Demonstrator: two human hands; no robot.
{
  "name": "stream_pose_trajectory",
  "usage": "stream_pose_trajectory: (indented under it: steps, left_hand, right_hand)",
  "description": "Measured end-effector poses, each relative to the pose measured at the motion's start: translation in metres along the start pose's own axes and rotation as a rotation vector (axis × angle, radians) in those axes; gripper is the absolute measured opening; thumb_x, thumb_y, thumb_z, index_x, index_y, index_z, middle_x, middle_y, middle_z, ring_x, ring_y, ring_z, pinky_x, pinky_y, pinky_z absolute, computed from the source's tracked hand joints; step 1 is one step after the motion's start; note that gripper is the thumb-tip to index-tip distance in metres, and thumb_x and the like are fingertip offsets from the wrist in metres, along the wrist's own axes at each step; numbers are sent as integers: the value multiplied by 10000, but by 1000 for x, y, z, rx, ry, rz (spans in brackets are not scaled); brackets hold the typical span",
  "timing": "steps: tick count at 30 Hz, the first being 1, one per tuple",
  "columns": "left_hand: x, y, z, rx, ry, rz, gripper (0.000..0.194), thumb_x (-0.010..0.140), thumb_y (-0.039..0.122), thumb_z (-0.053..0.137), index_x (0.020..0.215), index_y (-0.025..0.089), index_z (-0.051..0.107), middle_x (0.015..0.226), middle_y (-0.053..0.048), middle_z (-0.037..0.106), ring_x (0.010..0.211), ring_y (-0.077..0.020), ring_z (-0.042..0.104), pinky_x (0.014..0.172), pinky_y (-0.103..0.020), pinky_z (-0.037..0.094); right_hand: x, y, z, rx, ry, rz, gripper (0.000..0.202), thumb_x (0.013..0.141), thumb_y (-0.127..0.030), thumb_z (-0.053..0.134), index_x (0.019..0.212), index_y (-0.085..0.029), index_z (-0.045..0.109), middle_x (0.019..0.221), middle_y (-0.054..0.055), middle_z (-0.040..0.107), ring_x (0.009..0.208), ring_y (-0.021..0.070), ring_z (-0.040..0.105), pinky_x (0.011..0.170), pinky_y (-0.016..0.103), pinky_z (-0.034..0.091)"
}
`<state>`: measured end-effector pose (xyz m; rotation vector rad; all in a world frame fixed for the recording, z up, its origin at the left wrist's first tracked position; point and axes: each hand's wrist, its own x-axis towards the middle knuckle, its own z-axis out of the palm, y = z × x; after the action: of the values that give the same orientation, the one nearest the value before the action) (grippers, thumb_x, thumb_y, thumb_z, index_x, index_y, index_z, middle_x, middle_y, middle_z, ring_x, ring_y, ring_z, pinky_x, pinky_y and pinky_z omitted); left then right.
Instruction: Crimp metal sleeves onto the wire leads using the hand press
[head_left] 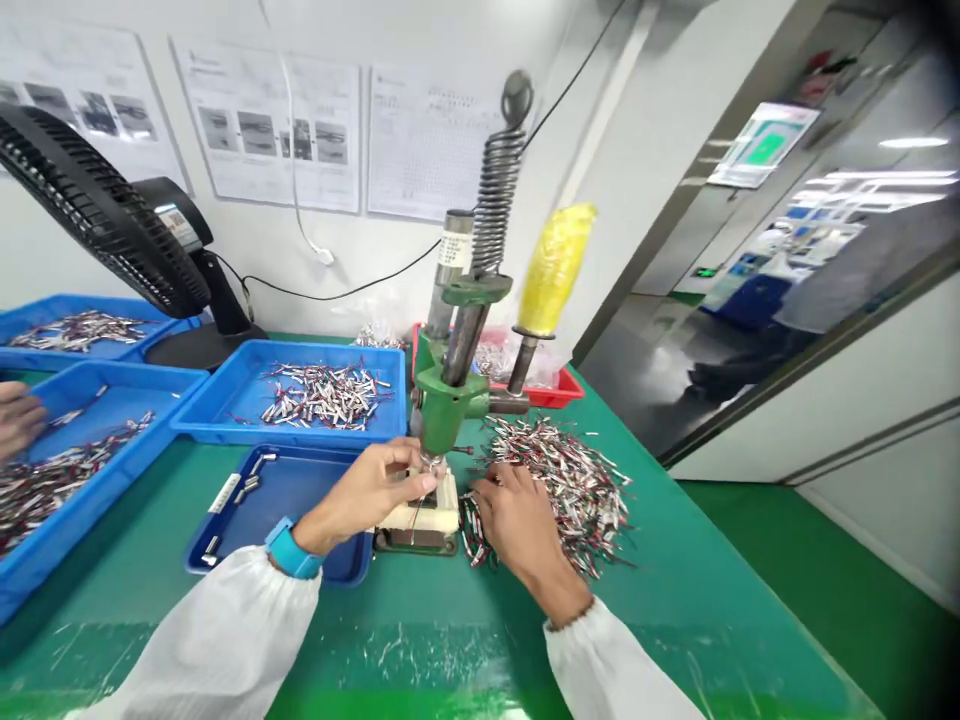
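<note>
My left hand (382, 487) is pinched under the head of a green hand press (441, 410), holding a small wired part. Thin wires (415, 522) hang below the fingertips over the pale block (439, 517) on the press base; most of the part is hidden by my fingers. To the right of the press, my right hand (517, 520) rests with bent, closed fingers at the near left edge of a loose pile of small silver parts with red and black wires (581, 490). Whatever its fingertips grip is hidden.
A shallow blue tray (300, 500) with a few silver pieces lies left of the press. Blue bins (214, 405) of wired parts stand behind it, beside a black fan (97, 210). The yellow-wrapped press lever (555, 270) rises at right. Another person's hand (19, 418) shows far left.
</note>
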<state>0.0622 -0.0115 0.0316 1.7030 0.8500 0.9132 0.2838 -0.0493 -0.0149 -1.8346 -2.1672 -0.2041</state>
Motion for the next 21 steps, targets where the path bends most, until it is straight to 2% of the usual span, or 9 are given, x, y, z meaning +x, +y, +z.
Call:
stream_pose_trajectory:
  steps: [2,5,6,9,11,13,15,18,21]
  left_hand:
    - [-1,4,-19,160,50,35,185,878,349,679,919,196,773,1164,-110,731,1205,-290,630,1011,-429,499]
    - [-10,5,-67,507,336,134,237,912,312,631,1107,227,736,1272,-106,694,1276,-287,582,1103,-484,425]
    - [-16,4,-86,600,382,143,279,912,317,629,1163,225,711,1285,-107,687,1262,-287,589,1093,-486,435]
    - [-44,-3,-138,747,321,44,294,905,356,632,1145,205,709,1200,-98,722,1094,-261,668,939,-403,538]
    - [-63,-10,-160,867,258,-54,243,905,352,619,1061,207,737,1081,-81,757,948,-238,697,831,-352,557]
    - [-76,-19,-169,995,190,-125,212,908,311,603,1022,213,752,1032,-71,771,915,-237,704,818,-345,551]
    - [-82,-30,-167,1133,145,-197,218,911,252,583,1039,219,756,1071,-74,769,989,-260,699,878,-366,538]
    - [-78,-42,-158,1270,132,-273,245,919,205,553,1054,200,757,1110,-104,755,1078,-310,667,947,-418,514]
    - [-71,-47,-154,1281,114,-253,234,925,205,539,1012,170,753,1044,-132,752,1039,-336,666,931,-450,510]
  right_hand:
    - [4,5,6,-27,-30,-31,229,923,-175,574,885,-250,787,1038,96,726,979,291,603,804,389,428]
    - [4,18,12,144,49,-27,251,937,-244,536,876,-231,780,946,86,749,930,297,630,819,412,449]
    - [4,21,15,252,104,-1,257,935,-292,535,887,-223,778,924,83,758,912,296,648,828,417,465]
    - [-1,25,17,586,277,201,329,879,-486,586,900,-218,774,911,76,778,865,288,697,839,409,510]
    - [-3,21,14,725,319,359,378,810,-574,637,893,-232,774,915,65,782,853,289,711,830,400,525]
    - [-5,12,7,820,313,447,398,759,-599,673,877,-232,772,908,60,781,844,288,711,830,393,530]
    - [-6,-2,0,906,316,485,403,729,-591,703,860,-215,767,887,64,775,827,276,708,830,379,536]
    - [-10,-28,-6,1021,333,501,383,734,-547,732,853,-184,760,855,73,765,784,244,699,784,341,549]
    - [-13,-57,-8,1109,345,487,353,766,-508,734,847,-166,762,830,78,761,746,217,686,725,308,548]
